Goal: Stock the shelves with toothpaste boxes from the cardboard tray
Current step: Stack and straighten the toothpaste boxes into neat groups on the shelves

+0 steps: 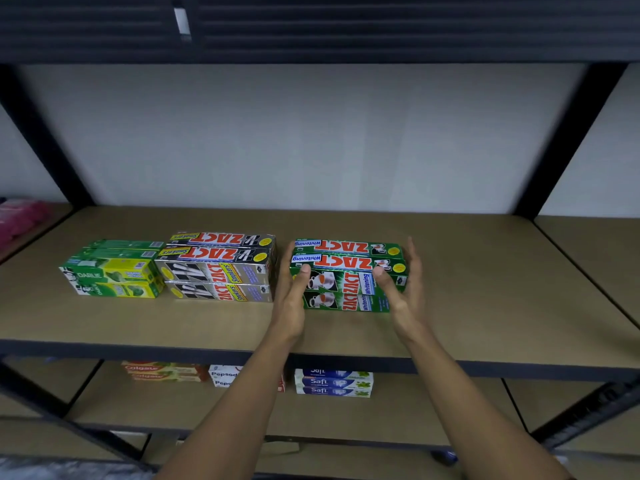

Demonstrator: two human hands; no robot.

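Observation:
A stack of green Zact Whitening toothpaste boxes [349, 271] lies on the brown shelf board [485, 306], two layers high. My left hand [294, 296] presses flat against the stack's left end, thumb on the front face. My right hand [401, 292] holds the right end, thumb on the front and fingers along the side. To the left lies a stack of silver Zact Smokers boxes [220, 268], and further left a stack of green and yellow Darlie boxes [112, 271]. The cardboard tray is not in view.
On the lower shelf lie Colgate boxes [162, 371], Pepsodent boxes [225, 375] and blue Safi boxes [334, 382]. A pink package [20, 220] sits at the far left. Black uprights [568, 140] frame the bay. Bare board extends to the right of the green stack.

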